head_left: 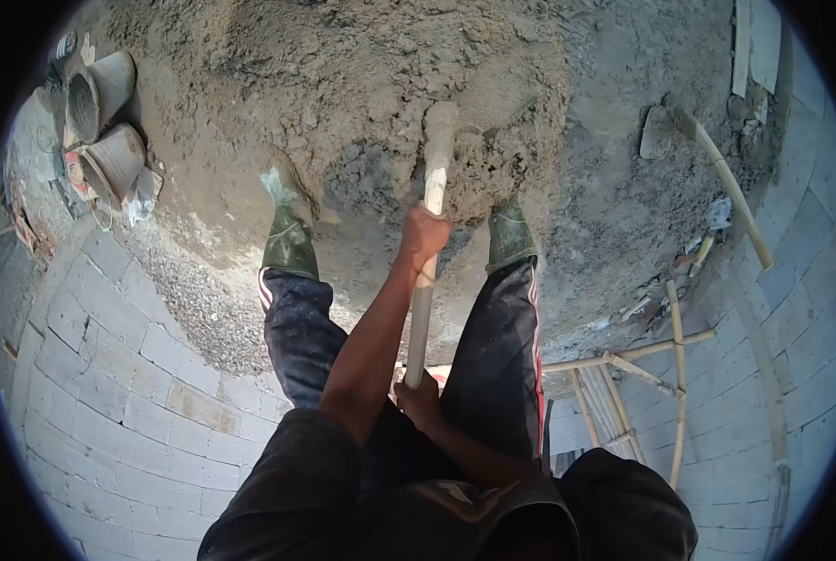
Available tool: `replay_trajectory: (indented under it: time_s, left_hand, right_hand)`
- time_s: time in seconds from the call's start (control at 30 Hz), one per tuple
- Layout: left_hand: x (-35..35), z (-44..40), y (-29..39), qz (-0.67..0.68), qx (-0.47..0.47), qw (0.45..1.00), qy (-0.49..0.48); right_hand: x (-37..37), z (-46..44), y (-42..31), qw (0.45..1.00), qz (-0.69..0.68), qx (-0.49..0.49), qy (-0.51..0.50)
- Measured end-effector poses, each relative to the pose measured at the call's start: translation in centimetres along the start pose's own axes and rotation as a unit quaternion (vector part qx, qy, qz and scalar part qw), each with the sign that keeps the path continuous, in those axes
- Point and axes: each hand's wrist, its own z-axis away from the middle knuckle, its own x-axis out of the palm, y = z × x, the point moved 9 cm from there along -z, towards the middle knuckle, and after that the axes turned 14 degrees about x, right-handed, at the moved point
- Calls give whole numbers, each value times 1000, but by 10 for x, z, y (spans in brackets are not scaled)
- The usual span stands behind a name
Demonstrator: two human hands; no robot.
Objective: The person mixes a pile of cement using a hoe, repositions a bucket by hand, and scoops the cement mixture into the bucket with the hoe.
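My left hand (424, 234) is wrapped round the upper part of a hoe's wooden handle. Nearer my body, my right hand (420, 402) grips the handle's lower end. The hoe (421, 318) points away from me between my legs; its far end is caked with wet grey mix, and the blade is mostly hidden there. A broad heap of wet mortar or sandy mix (343, 75) spreads in front of me. My green rubber boots (289, 234) stand on either side of the handle, at the edge of the heap.
Two dirty buckets (114, 164) lie tipped at the left. A second hoe (731, 182) rests at the right. Block walls (128, 374) rise on both sides. Bamboo poles (677, 374) stand at the lower right, and gravel (198, 290) covers the ground at the left.
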Motion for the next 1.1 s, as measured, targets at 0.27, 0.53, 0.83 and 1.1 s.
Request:
replay_trajectory:
  time_s: [0.27, 0.53, 0.83, 1.1]
  left_hand:
    - [-77, -66, 241, 164, 238, 955, 60]
    - [-10, -119, 48, -21, -1, 999, 35]
    - [-205, 81, 23, 455, 36, 840, 294]
    - [-50, -47, -59, 446, -171, 855, 202]
  right_hand:
    - [-61, -45, -215, 926, 14, -350, 139]
    - [-21, -39, -120, 992, -124, 1, -33]
    - [-31, 5, -124, 863, 438, -214, 133]
    - [-94, 27, -232, 789, 573, -97, 198]
